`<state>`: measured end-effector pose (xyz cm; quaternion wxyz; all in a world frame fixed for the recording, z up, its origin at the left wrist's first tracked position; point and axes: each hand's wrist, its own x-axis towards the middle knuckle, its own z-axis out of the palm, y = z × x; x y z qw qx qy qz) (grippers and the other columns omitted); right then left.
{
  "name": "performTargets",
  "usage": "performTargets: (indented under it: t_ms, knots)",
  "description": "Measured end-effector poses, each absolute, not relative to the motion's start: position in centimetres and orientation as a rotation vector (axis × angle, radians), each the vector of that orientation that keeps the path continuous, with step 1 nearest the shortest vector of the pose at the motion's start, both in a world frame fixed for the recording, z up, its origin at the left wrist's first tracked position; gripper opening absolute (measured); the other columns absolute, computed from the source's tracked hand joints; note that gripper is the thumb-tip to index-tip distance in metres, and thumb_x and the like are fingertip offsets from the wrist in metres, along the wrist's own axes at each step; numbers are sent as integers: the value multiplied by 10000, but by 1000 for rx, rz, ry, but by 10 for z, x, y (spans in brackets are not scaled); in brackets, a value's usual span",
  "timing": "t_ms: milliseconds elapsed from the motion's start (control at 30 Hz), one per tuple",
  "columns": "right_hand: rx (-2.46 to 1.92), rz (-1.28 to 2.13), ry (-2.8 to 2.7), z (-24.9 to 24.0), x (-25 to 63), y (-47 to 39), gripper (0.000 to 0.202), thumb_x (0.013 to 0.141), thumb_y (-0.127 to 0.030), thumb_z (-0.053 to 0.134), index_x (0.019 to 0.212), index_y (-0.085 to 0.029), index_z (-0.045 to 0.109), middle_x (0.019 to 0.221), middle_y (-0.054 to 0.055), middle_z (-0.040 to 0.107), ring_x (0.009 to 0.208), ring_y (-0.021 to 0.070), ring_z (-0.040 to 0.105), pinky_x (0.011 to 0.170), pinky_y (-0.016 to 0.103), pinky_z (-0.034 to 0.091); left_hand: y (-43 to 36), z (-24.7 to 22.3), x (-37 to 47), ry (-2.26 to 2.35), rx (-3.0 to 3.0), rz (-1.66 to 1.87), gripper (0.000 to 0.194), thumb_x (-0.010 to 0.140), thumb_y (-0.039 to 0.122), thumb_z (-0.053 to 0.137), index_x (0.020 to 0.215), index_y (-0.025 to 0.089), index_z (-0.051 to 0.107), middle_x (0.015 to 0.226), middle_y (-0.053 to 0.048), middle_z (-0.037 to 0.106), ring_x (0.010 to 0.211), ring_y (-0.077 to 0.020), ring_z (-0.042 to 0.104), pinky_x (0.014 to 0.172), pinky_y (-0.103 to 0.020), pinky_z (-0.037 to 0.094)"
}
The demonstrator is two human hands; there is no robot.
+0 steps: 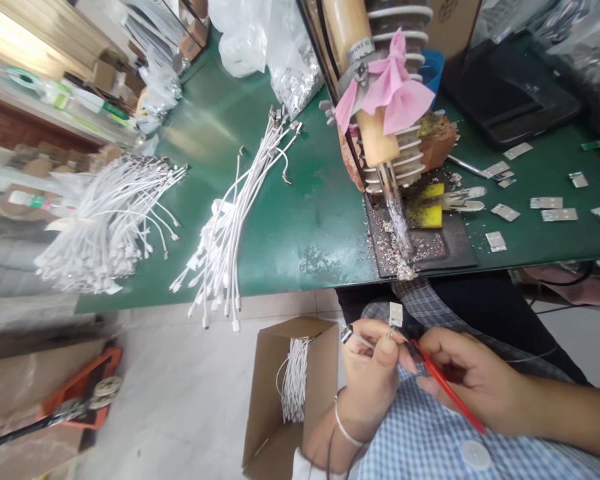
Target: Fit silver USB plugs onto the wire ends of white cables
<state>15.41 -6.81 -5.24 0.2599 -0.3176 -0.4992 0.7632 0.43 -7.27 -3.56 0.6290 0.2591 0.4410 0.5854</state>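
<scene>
Head view. The left hand [373,363] has thumb and forefinger pinched together on a white cable [364,341]. A small metal plate [396,314] stands just beyond those fingertips, at twelve o'clock of the thumb; the cable's metal plug [347,334] projects at about ten o'clock of it. The right hand [463,370], at three o'clock of the left, has its fingers closed around a red-handled tool [450,389], tip directed at ten o'clock, towards the pinch; contact there cannot be determined. Loose cables [230,227] lie on the green table [280,233], at eleven o'clock of the hands. A soldering iron [395,207] points downward at twelve o'clock.
</scene>
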Motion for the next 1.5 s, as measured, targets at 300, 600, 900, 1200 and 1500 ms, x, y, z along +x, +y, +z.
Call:
performTargets:
  t_ms: [300,600,900,1200,1500]
  knots:
    - [-828,2186,-1157,-52,140,-69,442,860,-623,589,807,-223,409,591,-78,396,493,68,319,467,196,281,-74,-34,6,1086,562,1342,314,799,480,768,769,200,629,438,59,549,377,-64,457,457,-167,409]
    - [-964,1938,-1438,-53,157,-66,314,898,-501,557,807,-216,460,594,-49,478,509,87,404,482,208,355,-73,-31,-2,1058,627,1371,283,857,421,717,737,189,608,385,88,415,348,-38,288,419,-153,287]
    - [-937,1544,-1936,-48,172,-48,147,908,-320,560,833,-193,572,605,-43,527,490,81,451,466,187,358,-77,-30,-5,1048,546,1287,362,794,439,758,673,188,526,383,112,315,343,-30,182,393,-176,204]
    - [-893,1307,-2131,-53,175,-46,150,914,-302,565,805,-199,553,579,-43,515,488,95,461,483,191,350,-76,-32,-11,865,597,1277,267,835,362,728,704,176,589,400,102,359,345,-26,219,389,-154,208]
    - [-884,1187,-2237,-55,177,-48,182,930,-261,531,761,-205,498,585,-33,510,504,108,460,509,207,358,-81,-36,-16,852,578,1265,166,857,293,726,775,178,639,445,91,451,355,-11,288,414,-119,290]
